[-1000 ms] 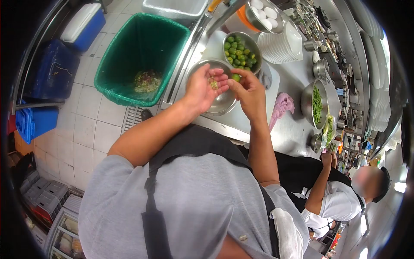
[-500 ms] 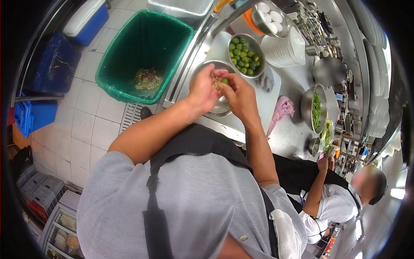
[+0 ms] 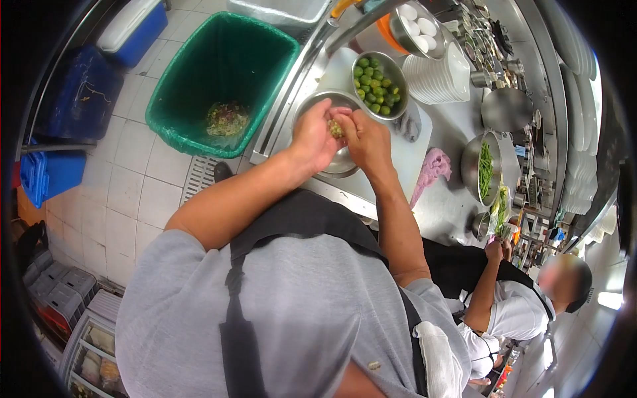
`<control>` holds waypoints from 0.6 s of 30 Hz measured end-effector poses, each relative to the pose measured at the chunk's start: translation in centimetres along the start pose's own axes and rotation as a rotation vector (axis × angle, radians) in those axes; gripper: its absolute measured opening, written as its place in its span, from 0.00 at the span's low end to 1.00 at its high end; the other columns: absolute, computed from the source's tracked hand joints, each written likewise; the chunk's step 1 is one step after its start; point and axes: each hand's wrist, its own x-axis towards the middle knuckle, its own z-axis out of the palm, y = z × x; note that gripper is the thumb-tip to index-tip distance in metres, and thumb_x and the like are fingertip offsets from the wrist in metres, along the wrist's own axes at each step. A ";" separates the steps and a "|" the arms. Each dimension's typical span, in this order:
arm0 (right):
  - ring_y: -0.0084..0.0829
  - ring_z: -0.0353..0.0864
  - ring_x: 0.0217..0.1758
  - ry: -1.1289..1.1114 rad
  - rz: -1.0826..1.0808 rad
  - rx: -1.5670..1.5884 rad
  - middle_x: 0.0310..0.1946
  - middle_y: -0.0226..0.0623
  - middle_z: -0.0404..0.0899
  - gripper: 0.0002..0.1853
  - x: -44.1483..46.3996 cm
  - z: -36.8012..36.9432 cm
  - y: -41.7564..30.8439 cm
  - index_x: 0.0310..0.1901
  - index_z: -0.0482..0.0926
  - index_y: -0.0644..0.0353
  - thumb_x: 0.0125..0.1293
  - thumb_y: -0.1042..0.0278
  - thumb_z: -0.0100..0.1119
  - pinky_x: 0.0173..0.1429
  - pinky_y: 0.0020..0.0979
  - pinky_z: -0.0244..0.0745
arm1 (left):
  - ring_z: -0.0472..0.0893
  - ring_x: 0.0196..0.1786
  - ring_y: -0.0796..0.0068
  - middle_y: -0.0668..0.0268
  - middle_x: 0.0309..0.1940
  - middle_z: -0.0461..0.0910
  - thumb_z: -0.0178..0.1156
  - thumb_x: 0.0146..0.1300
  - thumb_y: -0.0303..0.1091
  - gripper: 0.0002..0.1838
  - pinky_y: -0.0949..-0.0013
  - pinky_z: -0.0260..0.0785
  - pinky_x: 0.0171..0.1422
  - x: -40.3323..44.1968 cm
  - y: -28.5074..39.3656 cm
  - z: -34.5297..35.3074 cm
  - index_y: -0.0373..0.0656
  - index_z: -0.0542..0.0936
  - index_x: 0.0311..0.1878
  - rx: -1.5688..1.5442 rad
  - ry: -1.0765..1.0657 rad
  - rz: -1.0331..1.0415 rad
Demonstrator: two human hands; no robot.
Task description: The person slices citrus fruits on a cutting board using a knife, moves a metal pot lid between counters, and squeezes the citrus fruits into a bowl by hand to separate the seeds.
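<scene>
My left hand (image 3: 314, 138) is cupped over a steel bowl (image 3: 343, 163), palm turned toward the right hand. Wet, pale yellow-green lime pulp (image 3: 336, 130) lies in its fingers, apparently with seeds. Close against it, my right hand (image 3: 369, 143) has its fingers pinched together on a small lime, mostly covered by the fingers now. Most of the bowl's inside is hidden beneath both hands. Just beyond them a second steel bowl (image 3: 402, 99) holds several small whole green limes (image 3: 375, 83).
A green-lined bin (image 3: 159, 126) with scraps stands left of the counter. A grey cloth (image 3: 409, 124) lies on the white board (image 3: 423, 132), near stacked white plates (image 3: 434, 79) and a bowl of eggs (image 3: 424, 26). At right are a pink cloth (image 3: 432, 174), green beans (image 3: 486, 171) and a co-worker (image 3: 514, 308).
The green lime that showed between my fingers is now covered by my right hand, which has closed in. More pale pulp shows beside my left fingers.
</scene>
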 end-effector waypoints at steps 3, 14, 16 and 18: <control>0.52 0.85 0.33 0.018 -0.017 -0.030 0.29 0.46 0.85 0.16 0.0 0.4 0.4 0.37 0.83 0.57 0.77 0.53 0.58 0.38 0.50 0.76 | 0.83 0.54 0.64 0.59 0.48 0.85 0.42 0.83 0.47 0.22 0.56 0.73 0.63 -0.2 0.0 0.2 0.39 0.80 0.51 -0.002 0.002 0.001; 0.45 0.85 0.31 0.051 0.071 0.095 0.30 0.44 0.86 0.12 -0.3 -0.5 -0.8 0.38 0.83 0.60 0.75 0.59 0.63 0.38 0.41 0.78 | 0.83 0.51 0.65 0.61 0.46 0.84 0.42 0.83 0.48 0.23 0.55 0.75 0.62 0.1 -0.1 -0.6 0.40 0.80 0.50 -0.029 -0.037 0.007; 0.37 0.86 0.29 0.096 0.083 0.342 0.30 0.41 0.86 0.10 -0.3 -1.1 -1.7 0.39 0.83 0.62 0.73 0.63 0.66 0.38 0.36 0.79 | 0.83 0.49 0.65 0.61 0.45 0.83 0.41 0.83 0.49 0.23 0.53 0.76 0.60 0.0 0.0 -0.6 0.40 0.79 0.49 -0.039 -0.056 0.019; 0.28 0.84 0.30 0.083 0.184 0.516 0.29 0.37 0.85 0.09 -0.3 -1.2 -1.2 0.39 0.82 0.63 0.72 0.65 0.68 0.37 0.32 0.79 | 0.84 0.49 0.64 0.60 0.44 0.83 0.41 0.83 0.49 0.23 0.52 0.76 0.59 -0.1 0.1 -0.6 0.39 0.78 0.50 -0.045 -0.055 0.012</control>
